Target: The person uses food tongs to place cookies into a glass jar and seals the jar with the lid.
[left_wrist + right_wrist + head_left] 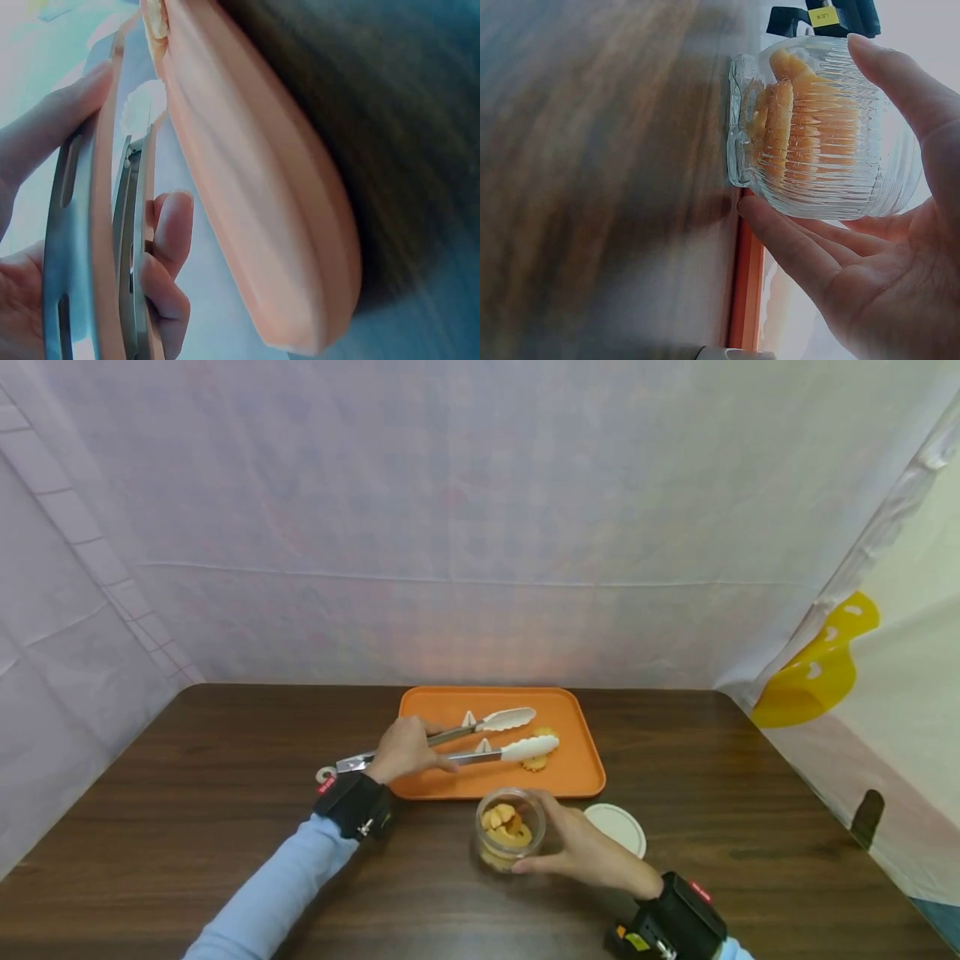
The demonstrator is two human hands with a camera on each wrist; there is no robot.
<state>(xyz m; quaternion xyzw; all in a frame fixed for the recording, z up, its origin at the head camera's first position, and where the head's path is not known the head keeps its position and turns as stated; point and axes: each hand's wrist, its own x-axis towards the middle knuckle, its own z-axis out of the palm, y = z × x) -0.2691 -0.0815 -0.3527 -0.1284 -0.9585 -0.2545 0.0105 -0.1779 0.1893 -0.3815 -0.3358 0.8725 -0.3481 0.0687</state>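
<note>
The left hand (408, 750) grasps the metal tongs (456, 732), thumb on one arm and fingers on the other. Their long axis runs across the bench (247, 810), ringed hinge end to the left, white scalloped tips pointing right, spread apart above the smooth orange tray (577, 772), a rounded rectangle. Round, crimp-edged biscuits (534, 765) lie on it by the tips. Near the tray's front edge, a clear ribbed jar (534, 814) stands upright and uncovered on the dark wood-grain surface, golden biscuits inside. The right hand (573, 847) grips its side; a flat, round, whitish lid (617, 829) lies just beyond.
</note>
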